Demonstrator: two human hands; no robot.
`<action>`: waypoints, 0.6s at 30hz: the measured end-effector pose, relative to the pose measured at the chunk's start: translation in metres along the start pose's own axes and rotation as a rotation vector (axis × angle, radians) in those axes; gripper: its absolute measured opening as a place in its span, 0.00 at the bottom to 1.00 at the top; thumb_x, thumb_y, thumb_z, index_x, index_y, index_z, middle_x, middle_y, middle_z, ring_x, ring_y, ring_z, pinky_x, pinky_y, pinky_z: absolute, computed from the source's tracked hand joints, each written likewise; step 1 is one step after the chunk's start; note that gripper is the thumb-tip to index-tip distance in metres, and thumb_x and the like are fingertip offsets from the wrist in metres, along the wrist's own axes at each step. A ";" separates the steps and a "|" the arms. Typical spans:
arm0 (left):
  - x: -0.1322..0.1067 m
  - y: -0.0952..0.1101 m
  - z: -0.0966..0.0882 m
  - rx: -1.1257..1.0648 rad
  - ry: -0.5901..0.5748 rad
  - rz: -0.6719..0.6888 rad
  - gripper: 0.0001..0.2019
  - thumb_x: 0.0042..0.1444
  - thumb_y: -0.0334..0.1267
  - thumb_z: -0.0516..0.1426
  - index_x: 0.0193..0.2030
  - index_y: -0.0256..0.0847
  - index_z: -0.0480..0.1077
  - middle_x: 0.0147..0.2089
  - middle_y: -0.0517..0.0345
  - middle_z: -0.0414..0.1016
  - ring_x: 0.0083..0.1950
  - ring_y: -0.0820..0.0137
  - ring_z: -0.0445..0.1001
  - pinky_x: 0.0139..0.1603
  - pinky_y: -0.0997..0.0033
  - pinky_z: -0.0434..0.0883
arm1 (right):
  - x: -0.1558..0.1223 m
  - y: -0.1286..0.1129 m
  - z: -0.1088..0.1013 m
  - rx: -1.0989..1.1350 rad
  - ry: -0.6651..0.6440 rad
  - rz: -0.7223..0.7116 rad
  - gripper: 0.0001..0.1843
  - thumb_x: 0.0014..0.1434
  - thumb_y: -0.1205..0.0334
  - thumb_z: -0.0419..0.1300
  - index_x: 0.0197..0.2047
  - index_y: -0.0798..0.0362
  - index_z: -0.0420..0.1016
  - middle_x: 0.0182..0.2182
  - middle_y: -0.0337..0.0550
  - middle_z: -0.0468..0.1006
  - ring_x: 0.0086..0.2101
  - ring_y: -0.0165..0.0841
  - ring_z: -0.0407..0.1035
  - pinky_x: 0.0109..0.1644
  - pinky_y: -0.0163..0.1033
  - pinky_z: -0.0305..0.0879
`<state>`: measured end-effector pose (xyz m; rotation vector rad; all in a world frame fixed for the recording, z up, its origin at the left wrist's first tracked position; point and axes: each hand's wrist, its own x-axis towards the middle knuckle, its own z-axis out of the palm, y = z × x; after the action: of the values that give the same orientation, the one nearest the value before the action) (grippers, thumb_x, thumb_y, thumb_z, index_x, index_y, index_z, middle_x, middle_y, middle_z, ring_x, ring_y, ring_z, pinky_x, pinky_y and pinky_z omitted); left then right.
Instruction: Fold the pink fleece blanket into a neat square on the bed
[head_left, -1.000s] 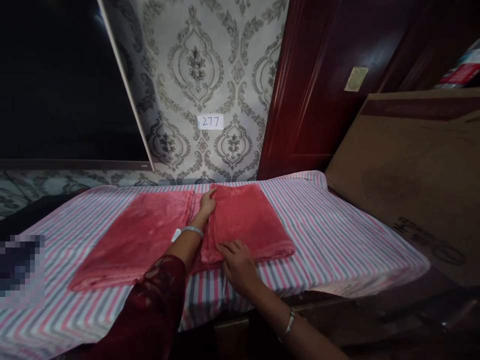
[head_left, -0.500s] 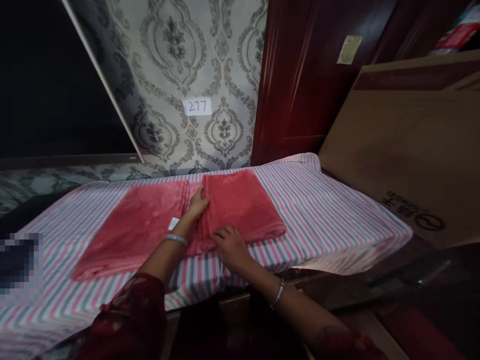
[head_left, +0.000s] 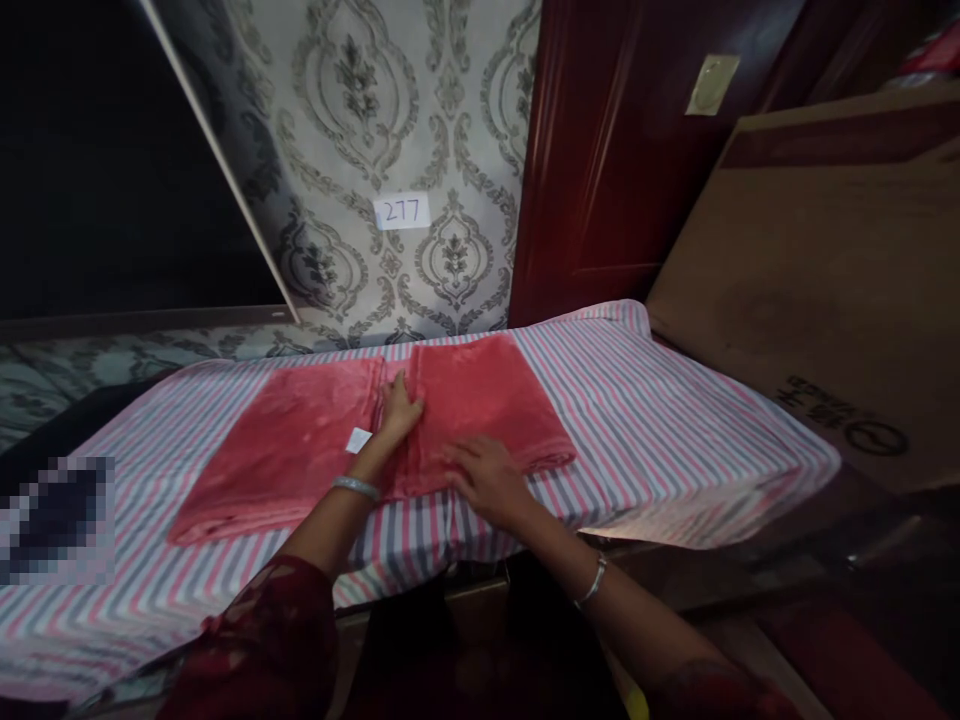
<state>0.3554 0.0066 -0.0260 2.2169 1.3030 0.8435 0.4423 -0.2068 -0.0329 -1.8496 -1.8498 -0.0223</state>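
A red plush blanket [head_left: 292, 440] lies folded in two thick sections, with a thinner strip of it showing between them. In the gap, my left hand [head_left: 401, 408] rests against the fabric, its fingers stretched forward and its thumb by the right section's inner edge. My right hand [head_left: 491, 482] is over the near edge of the right section, fingers apart and a little blurred; whether it presses on the cloth is hard to see. A small white tag [head_left: 358, 440] sticks out beside my left forearm.
Beneath the blanket is a table covered by a striped cloth [head_left: 667, 420]. A cardboard box [head_left: 817, 270] stands at the right. At the left is a dark screen [head_left: 127, 170]; a paper marked 277 [head_left: 402, 211] hangs on the patterned wall. A blurred-out patch covers the left edge.
My right hand has lifted off the right section's near inner corner and shifted right, its fingers spreading. The left hand stays in the gap. The whole view has shifted slightly.
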 end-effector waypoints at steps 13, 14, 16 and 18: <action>-0.073 0.017 0.031 0.560 -0.355 0.461 0.35 0.65 0.60 0.50 0.76 0.51 0.54 0.80 0.46 0.43 0.79 0.40 0.40 0.74 0.35 0.45 | -0.024 0.096 -0.004 -0.334 -0.152 0.334 0.33 0.72 0.44 0.47 0.75 0.45 0.56 0.74 0.48 0.52 0.73 0.48 0.41 0.73 0.55 0.41; -0.073 0.016 0.031 0.562 -0.360 0.461 0.36 0.65 0.60 0.50 0.76 0.51 0.53 0.80 0.46 0.42 0.79 0.40 0.39 0.74 0.34 0.44 | -0.026 0.096 0.000 -0.332 -0.139 0.333 0.33 0.72 0.45 0.47 0.75 0.46 0.56 0.74 0.49 0.52 0.73 0.48 0.41 0.73 0.55 0.41; -0.073 0.016 0.030 0.561 -0.370 0.460 0.36 0.65 0.60 0.50 0.76 0.50 0.53 0.80 0.46 0.41 0.79 0.40 0.39 0.74 0.34 0.43 | -0.028 0.096 0.003 -0.322 -0.129 0.335 0.32 0.72 0.45 0.46 0.75 0.46 0.56 0.74 0.49 0.52 0.73 0.48 0.42 0.73 0.56 0.41; -0.074 0.018 0.028 0.551 -0.376 0.448 0.36 0.65 0.59 0.51 0.76 0.50 0.54 0.80 0.46 0.41 0.79 0.40 0.38 0.75 0.35 0.43 | -0.028 0.094 0.001 -0.310 -0.132 0.333 0.32 0.72 0.45 0.47 0.75 0.46 0.56 0.74 0.49 0.52 0.73 0.48 0.42 0.73 0.56 0.41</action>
<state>0.3582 -0.0689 -0.0555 2.9846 0.9410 0.1720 0.5284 -0.2259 -0.0762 -2.4083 -1.6707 -0.0747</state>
